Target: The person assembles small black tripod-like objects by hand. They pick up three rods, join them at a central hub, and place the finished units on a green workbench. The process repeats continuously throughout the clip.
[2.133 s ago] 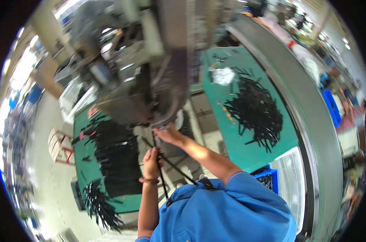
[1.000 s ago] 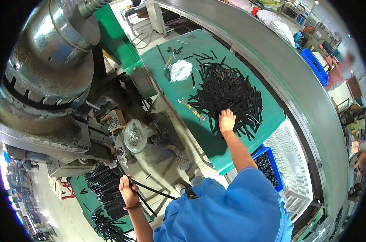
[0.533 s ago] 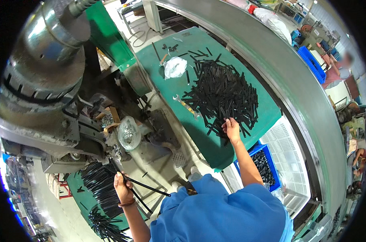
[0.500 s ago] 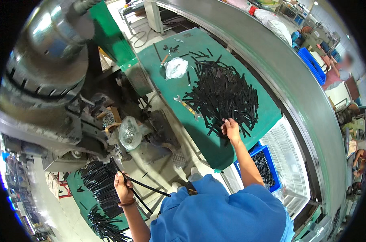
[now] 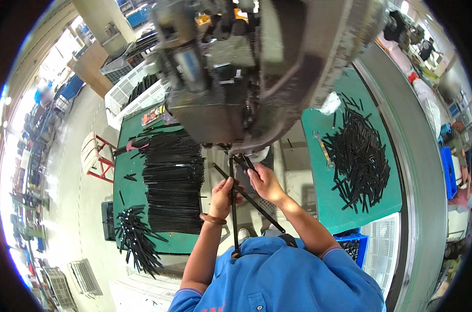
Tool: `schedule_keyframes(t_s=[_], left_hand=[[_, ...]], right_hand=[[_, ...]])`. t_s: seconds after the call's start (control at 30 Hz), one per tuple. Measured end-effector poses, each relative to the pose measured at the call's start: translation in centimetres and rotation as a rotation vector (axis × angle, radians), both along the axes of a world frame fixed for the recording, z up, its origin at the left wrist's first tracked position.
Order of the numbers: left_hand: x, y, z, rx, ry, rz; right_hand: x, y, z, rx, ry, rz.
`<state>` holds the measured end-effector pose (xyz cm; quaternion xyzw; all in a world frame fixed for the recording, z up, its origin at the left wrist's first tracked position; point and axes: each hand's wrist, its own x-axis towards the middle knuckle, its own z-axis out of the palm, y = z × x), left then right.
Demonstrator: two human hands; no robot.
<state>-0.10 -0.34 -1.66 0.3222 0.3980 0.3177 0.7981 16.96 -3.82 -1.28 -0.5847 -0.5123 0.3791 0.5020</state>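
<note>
Nearest the camera, the person's blue work shirt [image 5: 288, 281] fills the lower edge, and both bare forearms rise from it toward the big grey machine [image 5: 256, 67] overhead, which serves as the landmark here. The left hand [image 5: 223, 195], with a brown band at the wrist, is closed around long black rods [image 5: 234, 208] that hang down toward the chest. The right hand [image 5: 264, 182], which half a second ago lay out on the loose pile of black rods [image 5: 358, 153] to the right of the machine, has come back in and now pinches another black rod [image 5: 256, 200] that crosses the left hand's bundle at a slant; the two hands sit just beside each other, directly beneath the machine's underside. That return suggests a fresh piece was fetched from the pile and is being brought up to the machine's mouth, though the exact contact point is hidden by the fingers. Left of the machine, a green table [image 5: 124, 171] carries a neatly stacked bank of black rods [image 5: 173, 187], with a looser heap [image 5: 134, 242] spilling off its near corner. A white rag [image 5: 329, 104] lies at the far end of the right-hand green table [image 5: 319, 208].
</note>
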Motion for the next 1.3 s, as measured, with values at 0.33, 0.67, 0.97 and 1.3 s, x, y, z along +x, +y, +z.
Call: schedule_keyframes(t_s=[0.33,0.67,0.97,1.3], left_hand=[[-1.5,1.0,0.6,0.036,-0.034,-0.085],[-2.1,1.6,0.7,0.121,0.017,-0.152],[-2.0,2.0,0.8,0.108,0.050,-0.186],[-2.4,1.8,1.0,0.131,0.088,-0.183]], right_hand=[[-3.9,1.4,0.4,0.015,-0.059,-0.189],[-6.2,0.7,0.3,-0.007,0.232,-0.275],[-6.1,0.9,1.7,-0.259,0.487,-0.333],[-2.6,-7.5,-2.1,-0.433,0.417,-0.326]])
